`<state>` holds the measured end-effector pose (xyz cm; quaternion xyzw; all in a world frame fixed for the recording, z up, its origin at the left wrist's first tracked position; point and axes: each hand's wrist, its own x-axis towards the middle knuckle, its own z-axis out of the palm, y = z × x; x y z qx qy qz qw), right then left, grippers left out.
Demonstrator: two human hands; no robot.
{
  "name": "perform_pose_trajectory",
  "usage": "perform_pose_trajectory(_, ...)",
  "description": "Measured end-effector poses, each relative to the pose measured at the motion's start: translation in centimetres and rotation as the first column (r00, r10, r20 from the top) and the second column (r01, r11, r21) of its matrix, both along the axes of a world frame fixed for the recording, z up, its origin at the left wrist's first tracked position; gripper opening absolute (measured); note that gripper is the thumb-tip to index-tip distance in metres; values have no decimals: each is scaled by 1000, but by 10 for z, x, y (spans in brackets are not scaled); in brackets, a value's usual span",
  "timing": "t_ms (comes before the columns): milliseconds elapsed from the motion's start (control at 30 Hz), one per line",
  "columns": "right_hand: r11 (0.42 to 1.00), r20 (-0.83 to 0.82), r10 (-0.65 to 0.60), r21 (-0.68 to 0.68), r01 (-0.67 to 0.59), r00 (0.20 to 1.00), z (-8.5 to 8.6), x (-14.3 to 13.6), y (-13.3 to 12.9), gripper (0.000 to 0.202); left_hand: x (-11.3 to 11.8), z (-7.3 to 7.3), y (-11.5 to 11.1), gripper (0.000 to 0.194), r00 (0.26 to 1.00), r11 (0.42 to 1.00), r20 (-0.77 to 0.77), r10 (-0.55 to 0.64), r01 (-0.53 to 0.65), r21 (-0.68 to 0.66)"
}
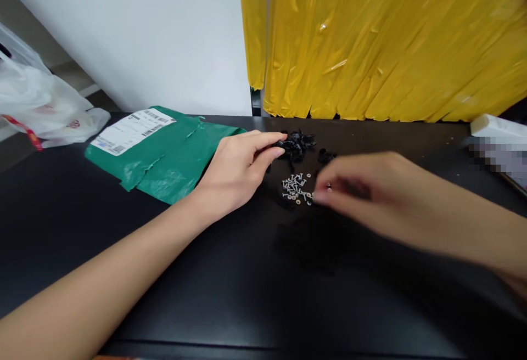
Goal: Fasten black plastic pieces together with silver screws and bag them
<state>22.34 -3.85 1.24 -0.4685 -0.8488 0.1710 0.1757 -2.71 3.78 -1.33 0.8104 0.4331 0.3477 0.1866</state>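
My left hand (pixel 242 170) pinches a small black piece at the left edge of a pile of black parts (pixel 300 145). Below that pile lie many small silver screws (pixel 293 184), with several washers (pixel 298 201) along their lower side. My right hand (pixel 358 190) is blurred, thumb and fingertips pressed together at the right edge of the washers; whatever they hold, if anything, is too small to make out. A few round black pieces (pixel 326 156) lie just above my right hand.
A green mailing bag (pixel 181 157) with a white label lies left on the black table (pixel 230 294). Beyond it is a white plastic bag (pixel 49 96). Yellow plastic sheeting (pixel 370 36) hangs behind. A white box (pixel 498 129) stands at the right.
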Motion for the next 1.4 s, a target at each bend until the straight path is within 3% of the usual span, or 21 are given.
perform_pose_trajectory(67,994,10,-45,103,44,999,-6,4,40,18,0,1,0,36,998,1000,-54,-12,13,18)
perform_pose_trajectory(167,993,15,-27,115,25,1000,-20,11,58,23,2,2,-3,39,995,998,-89,-45,48,30)
perform_pose_trajectory(367,998,70,42,40,-45,997,-34,21,40,19,8,2,-12,40,995,998,-65,-70,69,-10)
perform_pose_trajectory(533,997,96,69,40,-73,993,-38,24,44,18,12,4,-20,27,995,994,90,-38,47,-102)
perform_pose_trajectory(667,993,82,88,75,-94,993,-41,26,44,14,14,5,-23,24,993,985,104,-46,63,-160)
perform_pose_trajectory(833,990,116,103,80,-113,988,-40,24,40,18,17,7,-26,25,999,992,30,-43,46,-121)
perform_pose_trajectory(1000,968,189,108,203,-146,976,-43,19,34,18,19,6,-29,25,1000,996,-5,-23,22,-82)
perform_pose_trajectory(1200,961,162,79,251,-118,984,-45,18,35,20,19,7,-28,21,999,997,38,-4,7,-75)
perform_pose_trajectory(1333,973,21,55,221,-59,998,-39,21,38,13,20,6,-28,20,989,979,145,-19,48,-199)
perform_pose_trajectory(1400,970,34,50,237,-56,998,-38,22,38,14,21,4,-28,19,978,957,207,-12,71,-282)
